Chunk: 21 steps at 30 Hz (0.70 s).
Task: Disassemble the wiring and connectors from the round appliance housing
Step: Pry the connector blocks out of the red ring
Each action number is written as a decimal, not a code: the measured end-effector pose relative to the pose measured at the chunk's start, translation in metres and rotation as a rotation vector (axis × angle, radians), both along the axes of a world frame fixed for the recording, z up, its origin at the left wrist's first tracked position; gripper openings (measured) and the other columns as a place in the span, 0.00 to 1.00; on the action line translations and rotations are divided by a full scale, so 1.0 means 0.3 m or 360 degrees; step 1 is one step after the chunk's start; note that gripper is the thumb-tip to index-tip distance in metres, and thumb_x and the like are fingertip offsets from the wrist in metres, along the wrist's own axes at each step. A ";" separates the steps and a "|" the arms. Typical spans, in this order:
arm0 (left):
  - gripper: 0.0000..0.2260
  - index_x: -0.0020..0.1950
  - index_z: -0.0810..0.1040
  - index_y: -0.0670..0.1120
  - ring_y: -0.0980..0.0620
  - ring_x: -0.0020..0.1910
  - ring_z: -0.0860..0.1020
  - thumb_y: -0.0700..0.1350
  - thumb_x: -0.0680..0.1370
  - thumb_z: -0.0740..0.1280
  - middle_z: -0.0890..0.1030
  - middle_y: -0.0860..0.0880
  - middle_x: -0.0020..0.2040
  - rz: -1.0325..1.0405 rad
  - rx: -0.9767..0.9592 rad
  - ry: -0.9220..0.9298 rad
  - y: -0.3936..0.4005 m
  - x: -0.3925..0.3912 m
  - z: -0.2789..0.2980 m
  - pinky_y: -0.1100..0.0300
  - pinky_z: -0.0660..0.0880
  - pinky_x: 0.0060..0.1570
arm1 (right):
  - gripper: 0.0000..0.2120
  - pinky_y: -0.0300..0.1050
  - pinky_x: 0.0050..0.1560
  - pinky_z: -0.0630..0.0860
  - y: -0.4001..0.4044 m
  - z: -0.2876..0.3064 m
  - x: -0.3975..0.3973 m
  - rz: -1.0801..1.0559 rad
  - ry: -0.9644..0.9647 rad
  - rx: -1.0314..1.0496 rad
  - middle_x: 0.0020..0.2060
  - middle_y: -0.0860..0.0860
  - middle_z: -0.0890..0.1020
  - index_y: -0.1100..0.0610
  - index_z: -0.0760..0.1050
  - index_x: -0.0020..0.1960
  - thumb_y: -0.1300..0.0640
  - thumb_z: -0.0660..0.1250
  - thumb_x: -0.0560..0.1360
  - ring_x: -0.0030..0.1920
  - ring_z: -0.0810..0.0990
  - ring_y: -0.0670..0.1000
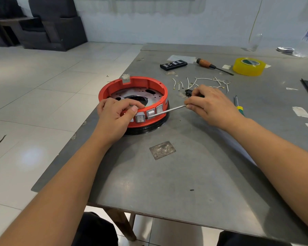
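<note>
My left hand (116, 113) is curled over the near rim of the round red housing (133, 102), which sits on the grey table (167, 174) near its left edge, thumb pressing down just above the row of grey rocker switches (140, 118). My right hand (205, 103) is pinched tight on a thin metal tool (167, 111), and its tip is wedged at the seam beside the left switch, between it and the middle one. This looks like the prying step: levering a switch out of the wall. The risk here is the tip skating off the plastic and jabbing my left thumb, which sits right beside the seam. Too much leverage could crack the red wall or snap a switch clip, and if my left grip slackens the housing may slide toward the table edge. The freed white wires (203, 82) lie well behind, near the yellow tape roll (248, 66) and an orange-handled screwdriver (207, 63).
</note>
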State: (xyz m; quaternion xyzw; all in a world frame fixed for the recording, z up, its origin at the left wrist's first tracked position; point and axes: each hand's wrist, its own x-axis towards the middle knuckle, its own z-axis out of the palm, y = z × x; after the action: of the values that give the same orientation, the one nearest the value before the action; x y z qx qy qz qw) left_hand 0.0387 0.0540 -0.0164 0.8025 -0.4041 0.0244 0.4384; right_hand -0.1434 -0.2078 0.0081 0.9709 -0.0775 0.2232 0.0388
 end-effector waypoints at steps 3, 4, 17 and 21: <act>0.07 0.57 0.77 0.69 0.50 0.68 0.61 0.58 0.83 0.62 0.70 0.64 0.53 -0.0016 0.0037 -0.0017 0.007 0.002 -0.006 0.54 0.57 0.67 | 0.12 0.53 0.51 0.71 0.009 -0.004 -0.007 -0.0019 0.0009 -0.0014 0.52 0.57 0.76 0.53 0.82 0.59 0.49 0.64 0.82 0.49 0.76 0.61; 0.07 0.56 0.77 0.70 0.52 0.67 0.61 0.61 0.80 0.62 0.70 0.64 0.53 -0.0039 0.0054 -0.0025 0.013 0.002 -0.007 0.54 0.58 0.67 | 0.11 0.53 0.51 0.71 0.013 -0.006 -0.015 -0.0026 -0.0007 -0.0017 0.51 0.57 0.76 0.53 0.82 0.58 0.50 0.65 0.82 0.48 0.76 0.61; 0.06 0.57 0.78 0.69 0.48 0.67 0.66 0.58 0.82 0.68 0.77 0.55 0.56 -0.0062 0.0014 -0.0084 0.025 0.005 -0.006 0.56 0.58 0.66 | 0.14 0.47 0.41 0.68 0.099 -0.023 -0.114 -0.0153 0.0008 -0.0029 0.45 0.50 0.75 0.47 0.82 0.55 0.44 0.58 0.82 0.39 0.67 0.51; 0.07 0.53 0.75 0.74 0.57 0.61 0.63 0.60 0.78 0.65 0.77 0.61 0.52 -0.0127 -0.0038 -0.0112 0.033 -0.001 -0.005 0.50 0.61 0.70 | 0.13 0.47 0.41 0.65 0.098 -0.041 -0.113 -0.0190 -0.0025 -0.0050 0.46 0.50 0.76 0.48 0.81 0.54 0.45 0.59 0.82 0.43 0.76 0.55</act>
State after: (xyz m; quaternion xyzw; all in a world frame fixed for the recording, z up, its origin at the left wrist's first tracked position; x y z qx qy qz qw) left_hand 0.0383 0.0640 -0.0180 0.7790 -0.4506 0.0401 0.4342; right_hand -0.1773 -0.1783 -0.0041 0.9620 -0.1322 0.2293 0.0666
